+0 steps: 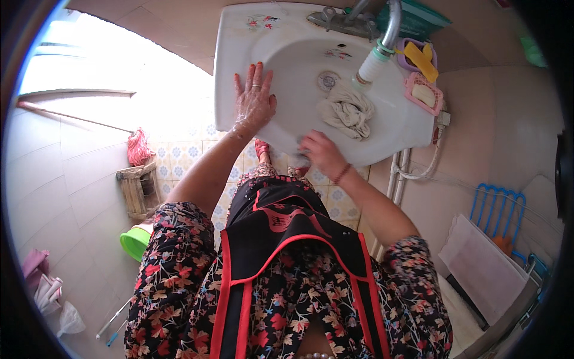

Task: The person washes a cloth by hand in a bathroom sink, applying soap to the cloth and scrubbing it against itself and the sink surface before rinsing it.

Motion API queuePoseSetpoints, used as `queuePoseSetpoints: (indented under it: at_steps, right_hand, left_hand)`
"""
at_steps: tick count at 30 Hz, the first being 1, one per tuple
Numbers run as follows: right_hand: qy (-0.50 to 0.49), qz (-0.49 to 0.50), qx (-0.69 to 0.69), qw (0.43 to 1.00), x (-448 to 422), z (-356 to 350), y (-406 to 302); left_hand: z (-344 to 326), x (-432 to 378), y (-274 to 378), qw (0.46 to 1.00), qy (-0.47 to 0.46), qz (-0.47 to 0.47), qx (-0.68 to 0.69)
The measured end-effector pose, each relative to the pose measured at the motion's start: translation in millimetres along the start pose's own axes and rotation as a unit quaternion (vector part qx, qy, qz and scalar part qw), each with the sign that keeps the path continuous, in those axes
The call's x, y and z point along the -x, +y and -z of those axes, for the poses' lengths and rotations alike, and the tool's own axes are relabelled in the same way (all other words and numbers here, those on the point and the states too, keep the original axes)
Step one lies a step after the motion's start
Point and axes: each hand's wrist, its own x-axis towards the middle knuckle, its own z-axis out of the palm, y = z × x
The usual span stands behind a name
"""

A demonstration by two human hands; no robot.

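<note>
A white ceramic washbasin (296, 58) lies before me. My left hand (256, 99), wet with suds and wearing a ring, rests with fingers spread on the basin's left rim and holds nothing. My right hand (320, 152) is blurred at the near edge of the basin, with a greyish thing (303, 155) at its fingers that I cannot make out. A crumpled off-white cloth (347, 112) lies in the bowl, beside the round drain (328, 80) and just beyond my right hand. Over the bowl hangs the metal faucet (393, 24) with a white ribbed nozzle (372, 67).
On the right rim stand a pink soap dish (409, 83) with a bar of soap (423, 95) and a purple dish (406, 47) with a yellow item (420, 61). White pipes (399, 179) run below. A pink mop (139, 148) and a wooden stool (132, 190) stand at left.
</note>
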Motion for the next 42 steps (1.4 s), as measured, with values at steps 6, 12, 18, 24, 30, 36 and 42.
queuePoseSetpoints:
  at_steps: [6,12,18,24,30,36,42]
  right_hand:
    - [0.045,0.025,-0.006,0.999,-49.2,-28.8,-5.1]
    - [-0.036,-0.085,0.041,0.995,51.1,37.3,16.2]
    - [0.006,-0.042,0.014,0.999,-25.2,-17.2,-8.2]
    - [0.079,-0.06,-0.01,0.995,-107.6,-51.2,-19.6]
    - [-0.029,-0.059,0.019,0.998,-48.5,-28.3,-21.8]
    - [0.028,0.094,0.138,0.986,-131.7,-65.6,-23.1]
    - [0.045,0.053,0.114,0.991,-163.3,-87.2,-31.2]
  left_hand:
    - [-5.3,-1.0,-4.9,1.0,0.018,-0.001,0.012]
    - [-7.3,0.4,-7.6,0.999,0.013,0.023,0.042]
    - [-5.3,-2.2,-4.6,0.993,0.05,0.03,0.103]
    - [8.6,-40.8,-34.2,0.962,-0.003,0.047,0.27]
    - [33.0,-67.7,-73.4,0.846,-0.23,0.082,0.474]
    - [28.9,-74.0,-64.1,0.854,-0.239,0.086,0.454]
    - [31.3,-82.5,-67.1,0.831,-0.289,0.136,0.456]
